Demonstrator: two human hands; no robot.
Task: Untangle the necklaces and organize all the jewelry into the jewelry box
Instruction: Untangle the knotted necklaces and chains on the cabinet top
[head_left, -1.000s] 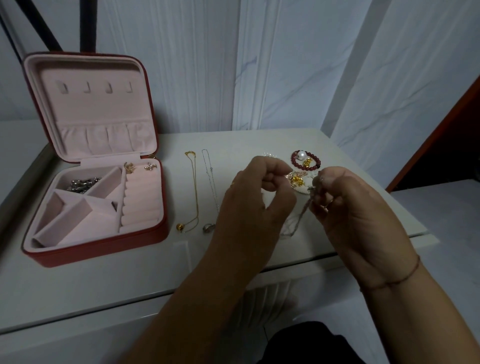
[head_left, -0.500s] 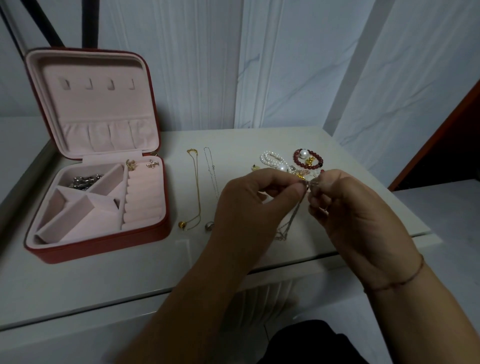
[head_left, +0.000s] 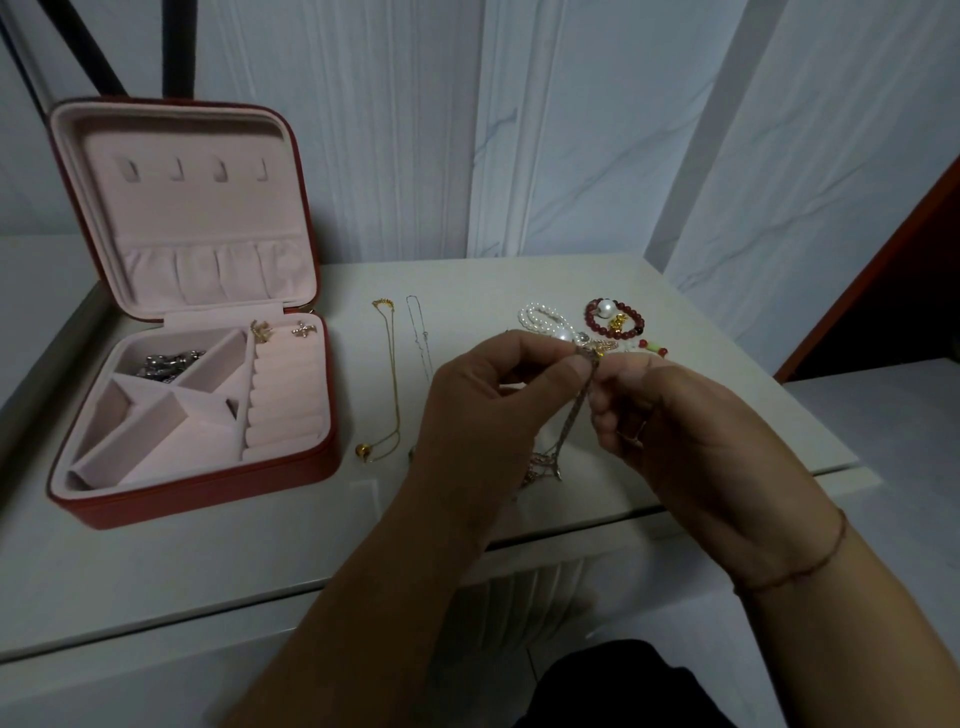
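Observation:
My left hand (head_left: 488, 410) and my right hand (head_left: 680, 436) both pinch the top of a thin tangled chain (head_left: 574, 415), which hangs between them down to a bunch near the table. A gold necklace (head_left: 390, 379) and a silver necklace (head_left: 420, 338) lie stretched out side by side to the left of my hands. The red jewelry box (head_left: 208, 488) stands open at the left, with silver pieces (head_left: 166, 364) in one back compartment and two earrings (head_left: 283, 331) above the ring rolls.
Behind my hands lie a pearl bracelet (head_left: 543, 319), a dark red bead bracelet (head_left: 615, 317) with a large pearl, and small red and green beads (head_left: 653, 346). The white table (head_left: 208, 561) ends at a front edge below my wrists. A wall stands close behind.
My hands have come closer together and now pinch the chain at one spot. The chain hangs lower and straighter. The view shifted slightly, baring the pearl bracelet behind my hands.

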